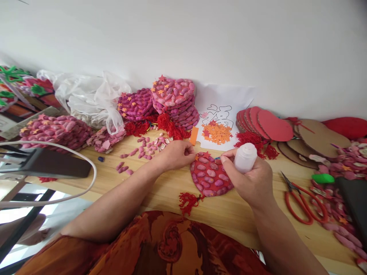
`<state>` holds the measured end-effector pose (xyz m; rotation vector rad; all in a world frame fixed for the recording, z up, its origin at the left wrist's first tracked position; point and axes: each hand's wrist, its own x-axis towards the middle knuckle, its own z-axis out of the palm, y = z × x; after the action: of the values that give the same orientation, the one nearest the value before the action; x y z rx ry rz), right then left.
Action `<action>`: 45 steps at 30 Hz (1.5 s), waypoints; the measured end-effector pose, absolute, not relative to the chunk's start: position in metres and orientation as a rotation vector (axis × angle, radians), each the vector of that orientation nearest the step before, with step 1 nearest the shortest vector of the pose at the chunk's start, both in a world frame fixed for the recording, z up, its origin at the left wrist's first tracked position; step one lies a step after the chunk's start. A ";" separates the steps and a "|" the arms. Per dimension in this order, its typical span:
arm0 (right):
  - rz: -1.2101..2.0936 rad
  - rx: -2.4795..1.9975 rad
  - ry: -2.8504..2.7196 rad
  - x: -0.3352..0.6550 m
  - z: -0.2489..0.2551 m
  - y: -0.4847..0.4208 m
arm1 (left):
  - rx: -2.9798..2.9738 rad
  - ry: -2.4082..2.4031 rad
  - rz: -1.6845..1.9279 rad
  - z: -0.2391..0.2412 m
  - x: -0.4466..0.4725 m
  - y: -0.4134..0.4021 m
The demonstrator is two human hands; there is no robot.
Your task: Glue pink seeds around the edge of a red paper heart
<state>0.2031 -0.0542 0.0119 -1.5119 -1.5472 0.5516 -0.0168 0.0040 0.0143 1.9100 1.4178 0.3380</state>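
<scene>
A red disc (211, 176) covered with pink-dyed peanut shells lies on the table in front of me, a red tassel (189, 202) at its lower edge. My right hand (252, 179) is wrapped round a white translucent glue bottle (246, 157), above the disc's right side. At the disc's upper left edge is my left hand (179, 154), its fingers pinched together; whatever they hold is hidden. Red and orange paper stars lie along the disc's top edge. Just beyond it, a pile of orange stars (218, 133) rests on a white sheet (229, 95) with an outlined character.
Loose pink peanut shells (147, 147) lie left of the disc. Finished-looking peanut discs (174, 99) are stacked behind, beside a plastic bag (88, 95). Red-handled scissors (305, 202) lie at right, near bare red discs (272, 124). A white cable (93, 168) loops at left.
</scene>
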 end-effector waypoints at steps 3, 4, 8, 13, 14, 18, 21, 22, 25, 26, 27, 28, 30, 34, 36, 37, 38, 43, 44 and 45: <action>0.544 -1.506 -1.551 0.203 0.013 -0.054 | 1.919 1.439 0.327 0.014 -0.016 0.004; 0.542 -1.507 -1.552 0.203 0.013 -0.055 | 1.922 1.447 0.324 0.014 -0.016 0.004; 0.536 -1.502 -1.552 0.204 0.013 -0.055 | 1.932 1.460 0.308 0.015 -0.016 0.004; 0.532 -1.510 -1.561 0.204 0.013 -0.056 | 1.945 1.477 0.309 0.015 -0.015 0.004; 0.532 -1.512 -1.563 0.204 0.013 -0.056 | 1.946 1.479 0.310 0.015 -0.015 0.004; 0.533 -1.501 -1.565 0.203 0.012 -0.056 | 1.952 1.478 0.315 0.014 -0.015 0.004; 0.540 -1.504 -1.560 0.203 0.012 -0.056 | 1.949 1.478 0.320 0.013 -0.016 0.004; 0.542 -1.508 -1.558 0.203 0.013 -0.056 | 1.943 1.474 0.324 0.013 -0.017 0.004; 0.545 -1.516 -1.556 0.203 0.013 -0.055 | 1.920 1.441 0.358 0.013 -0.019 0.004; 0.543 -1.516 -1.555 0.203 0.013 -0.055 | 1.913 1.429 0.374 0.013 -0.020 0.004; 0.543 -1.518 -1.554 0.203 0.013 -0.055 | 1.905 1.418 0.389 0.013 -0.021 0.005; 0.544 -1.518 -1.553 0.203 0.013 -0.055 | 1.894 1.409 0.400 0.013 -0.021 0.005; 0.543 -1.517 -1.555 0.203 0.013 -0.055 | 1.866 1.390 0.416 0.012 -0.022 0.005; 0.517 -1.515 -1.566 0.203 0.015 -0.055 | 1.810 1.351 0.455 0.009 -0.021 0.006; 0.513 -1.515 -1.565 0.202 0.015 -0.055 | 1.775 1.332 0.488 0.008 -0.020 0.006; 0.517 -1.513 -1.565 0.202 0.015 -0.055 | 1.755 1.326 0.504 0.007 -0.020 0.006; 0.522 -1.513 -1.565 0.202 0.016 -0.055 | 1.739 1.321 0.511 0.007 -0.019 0.006; 0.533 -1.523 -1.560 0.202 0.015 -0.055 | 1.728 1.354 0.477 0.007 -0.017 0.006; 0.536 -1.524 -1.559 0.202 0.015 -0.055 | 1.731 1.365 0.472 0.006 -0.017 0.007; 0.542 -1.526 -1.558 0.203 0.014 -0.056 | 1.731 1.375 0.468 0.005 -0.016 0.007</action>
<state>0.2026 -0.0556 0.0144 -1.5256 -1.5577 0.5418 -0.0163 0.0071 0.0055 1.7311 1.3746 0.4679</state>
